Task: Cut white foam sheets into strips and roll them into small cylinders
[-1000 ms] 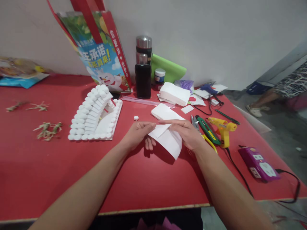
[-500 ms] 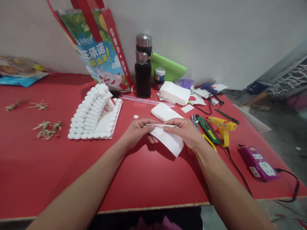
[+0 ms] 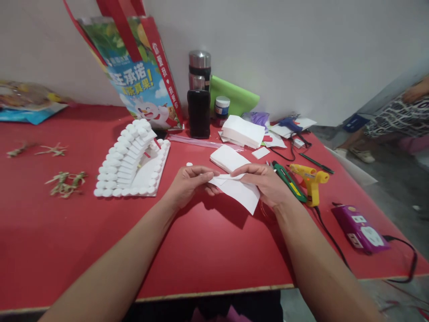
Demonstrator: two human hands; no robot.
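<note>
A white sheet of paper (image 3: 241,193) is held between both hands above the red table, its far edge folded or rolled over. My left hand (image 3: 194,182) pinches that edge at its left end. On the other end, my right hand (image 3: 259,181) is closed with its thumb on top of the fold. Just beyond the hands lies a stack of white paper (image 3: 229,157). A small white roll (image 3: 189,164) sits near my left fingers. To the left stands a white model (image 3: 130,163) built of rolled white pieces, with a stair-like curve.
Right of the hands lie a green utility knife (image 3: 288,181), a yellow glue gun (image 3: 311,181) and a purple power box (image 3: 360,228) with cables. Behind are a phone (image 3: 199,114), a thermos (image 3: 200,62) and a printed bag (image 3: 140,85). Straw figures (image 3: 67,182) lie left. Another person's legs (image 3: 355,141) show at right.
The fold at the paper's far edge has turned over further, and the loose flap has swung up and to the right. Both hands keep hold of it. The person at right has shifted.
</note>
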